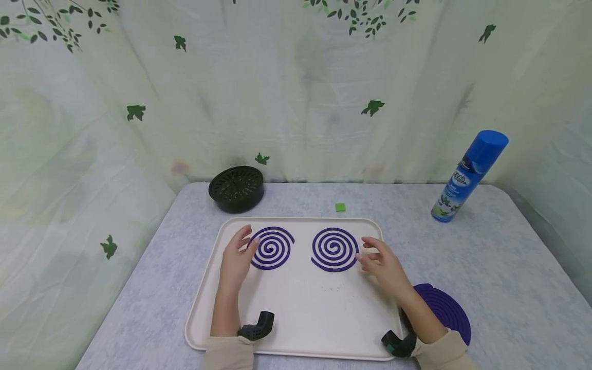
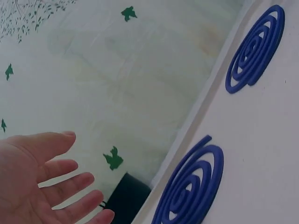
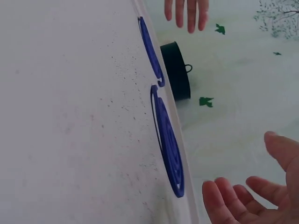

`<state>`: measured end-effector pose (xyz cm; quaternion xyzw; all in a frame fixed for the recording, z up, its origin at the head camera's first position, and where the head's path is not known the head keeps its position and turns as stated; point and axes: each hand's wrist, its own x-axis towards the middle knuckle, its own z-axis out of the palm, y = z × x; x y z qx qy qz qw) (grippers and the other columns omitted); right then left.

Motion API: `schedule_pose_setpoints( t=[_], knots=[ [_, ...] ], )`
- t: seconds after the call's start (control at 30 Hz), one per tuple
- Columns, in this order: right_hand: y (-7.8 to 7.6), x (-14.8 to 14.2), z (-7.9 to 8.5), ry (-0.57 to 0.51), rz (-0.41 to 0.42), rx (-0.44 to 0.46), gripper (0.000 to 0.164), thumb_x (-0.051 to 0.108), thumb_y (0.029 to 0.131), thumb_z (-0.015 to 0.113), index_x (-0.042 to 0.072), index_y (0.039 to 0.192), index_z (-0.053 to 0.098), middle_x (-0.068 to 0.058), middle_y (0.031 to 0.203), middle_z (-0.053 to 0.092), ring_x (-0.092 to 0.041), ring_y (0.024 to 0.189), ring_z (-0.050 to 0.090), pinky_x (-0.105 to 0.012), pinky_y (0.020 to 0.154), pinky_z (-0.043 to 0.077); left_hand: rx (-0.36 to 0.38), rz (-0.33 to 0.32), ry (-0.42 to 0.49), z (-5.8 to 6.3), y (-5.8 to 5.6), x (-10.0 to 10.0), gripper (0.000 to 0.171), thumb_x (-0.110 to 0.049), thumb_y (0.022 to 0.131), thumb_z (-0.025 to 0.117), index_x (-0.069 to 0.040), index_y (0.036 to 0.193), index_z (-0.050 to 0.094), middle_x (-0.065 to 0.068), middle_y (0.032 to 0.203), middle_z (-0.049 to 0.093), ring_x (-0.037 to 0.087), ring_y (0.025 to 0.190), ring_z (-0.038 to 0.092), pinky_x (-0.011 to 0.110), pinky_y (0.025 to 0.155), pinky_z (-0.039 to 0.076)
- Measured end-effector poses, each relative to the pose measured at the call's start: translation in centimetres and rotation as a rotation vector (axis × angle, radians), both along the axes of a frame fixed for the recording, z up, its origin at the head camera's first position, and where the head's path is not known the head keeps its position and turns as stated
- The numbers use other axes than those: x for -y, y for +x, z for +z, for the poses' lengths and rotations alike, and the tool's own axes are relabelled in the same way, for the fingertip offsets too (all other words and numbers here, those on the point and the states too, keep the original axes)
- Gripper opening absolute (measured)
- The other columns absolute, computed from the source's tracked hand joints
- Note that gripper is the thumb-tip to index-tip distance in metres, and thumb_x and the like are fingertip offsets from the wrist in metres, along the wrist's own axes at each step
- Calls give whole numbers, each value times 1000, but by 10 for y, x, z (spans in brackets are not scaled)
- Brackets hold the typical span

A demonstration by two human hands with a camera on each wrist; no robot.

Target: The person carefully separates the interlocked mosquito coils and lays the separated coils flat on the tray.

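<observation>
Two purple-blue mosquito coils lie side by side on a white tray (image 1: 314, 318), the left coil (image 1: 271, 248) and the right coil (image 1: 334, 248). My left hand (image 1: 237, 261) hovers at the left coil's outer edge with fingers relaxed and apart. In the left wrist view its palm and spread fingers hold nothing. On the other side, my right hand (image 1: 384, 270) is held beside the right coil, overlapping its rim in the head view. Its fingers are loosely bent, with nothing between them in the right wrist view.
Behind the tray stands a dark round mosquito coil holder (image 1: 237, 189) with a slotted lid. A small green square (image 1: 340, 207) lies near it, and a blue spray can (image 1: 468, 177) stands back right. A purple coil stack (image 1: 446, 313) sits beside the right forearm. A leaf-printed curtain (image 1: 287, 92) hangs behind.
</observation>
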<state>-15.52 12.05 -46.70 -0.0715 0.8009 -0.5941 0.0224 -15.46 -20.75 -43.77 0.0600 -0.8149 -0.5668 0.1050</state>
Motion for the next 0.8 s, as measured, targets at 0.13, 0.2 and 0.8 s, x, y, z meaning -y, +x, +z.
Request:
schedule_pose_setpoints(
  t=[0.13,0.2,0.8],
  knots=[
    [10,-12,13,79,18,-177,47,16,88,59,2,129,41,-19,121,46,-28,99,54,-39,81,50,-88,-67,-77,16,5,-19,51,-20,87,61,-6,133,42,11,130,45,28,117,43,39,95,40],
    [16,-20,18,127,29,-270,48,12,88,59,4,131,40,-17,122,47,-26,103,52,-40,85,46,-124,-108,-121,22,8,-29,54,-25,86,62,-9,134,41,8,130,45,25,116,44,39,95,40],
    [70,-108,16,388,1,-266,89,13,73,74,24,143,19,-19,140,26,-29,129,19,-68,89,23,-281,-593,-392,28,34,-132,93,-45,72,71,-24,144,17,0,145,22,17,131,18,41,104,27]
  ],
)
